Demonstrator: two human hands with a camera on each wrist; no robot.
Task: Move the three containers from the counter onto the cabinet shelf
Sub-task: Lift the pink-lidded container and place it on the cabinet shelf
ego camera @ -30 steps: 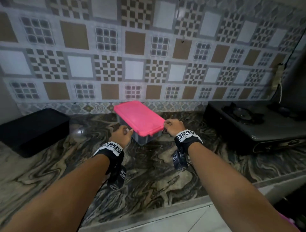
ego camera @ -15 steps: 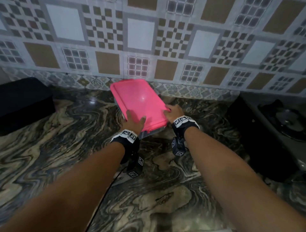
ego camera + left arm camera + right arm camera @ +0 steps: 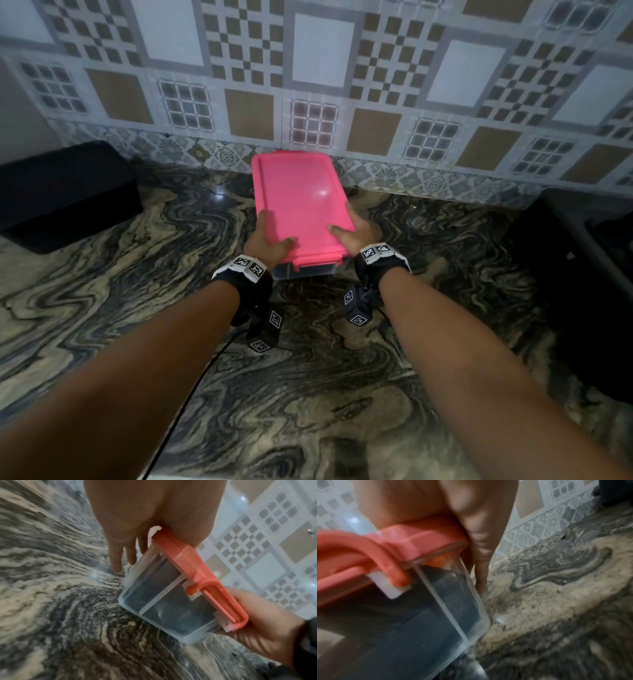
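One container point(image 3: 298, 202), a clear box with a pink lid, is near the tiled wall on the marble counter point(image 3: 308, 377). My left hand point(image 3: 270, 236) grips its near left corner, thumb on the lid and fingers down the side. My right hand point(image 3: 346, 224) grips the near right corner the same way. The left wrist view shows the box point(image 3: 164, 601) with dark contents between my left hand point(image 3: 137, 534) and right hand point(image 3: 257, 622). The right wrist view shows my right hand point(image 3: 471, 534) over the lid's edge, against the box point(image 3: 419, 608). No other container or cabinet shelf is in view.
A black box point(image 3: 65, 192) sits on the counter at the left. A dark stove point(image 3: 582, 274) stands at the right. The patterned tile wall point(image 3: 308, 68) runs right behind the container. The counter's front edge lies at the bottom of the head view.
Both hands have gone from touching the container's near corners to gripping them with thumbs on the lid. The container has turned straighter towards me. The head view has come closer and tilted down.
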